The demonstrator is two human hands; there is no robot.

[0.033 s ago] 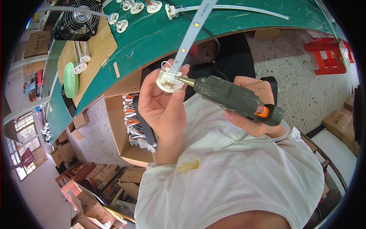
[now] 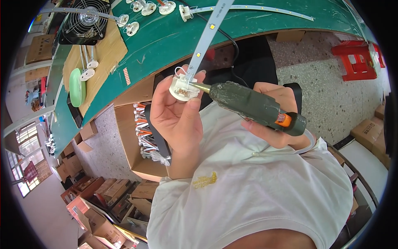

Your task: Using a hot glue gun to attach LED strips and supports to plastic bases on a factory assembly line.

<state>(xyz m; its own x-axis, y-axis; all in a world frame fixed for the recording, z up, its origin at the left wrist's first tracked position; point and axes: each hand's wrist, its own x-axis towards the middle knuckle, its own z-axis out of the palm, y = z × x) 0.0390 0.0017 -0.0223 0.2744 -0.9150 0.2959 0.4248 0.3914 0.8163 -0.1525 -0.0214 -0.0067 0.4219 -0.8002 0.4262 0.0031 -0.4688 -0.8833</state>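
Pinched in the fingers of my left hand (image 2: pixel 178 114) is a round white lamp end cap (image 2: pixel 182 92) with small parts and a looped white wire on its face. From that cap an LED strip (image 2: pixel 206 39) rises toward the top of the view. My right hand (image 2: pixel 275 114) is wrapped round a dark green hot glue gun (image 2: pixel 246 101) with an orange switch. Its metal nozzle tip rests at the joint of strip and cap, close to my left fingertips. A clear glue stick (image 2: pixel 309 143) shows behind the gun.
Another LED strip (image 2: pixel 265 8) and several white end caps (image 2: pixel 149 8) lie on the green bench (image 2: pixel 137 45). A fan (image 2: pixel 86 25), cardboard sheet (image 2: pixel 112 45) and green dish (image 2: pixel 77 87) are at left. A cardboard box (image 2: pixel 124 133) holds bundled strips. A red stool (image 2: pixel 352 60) stands right.
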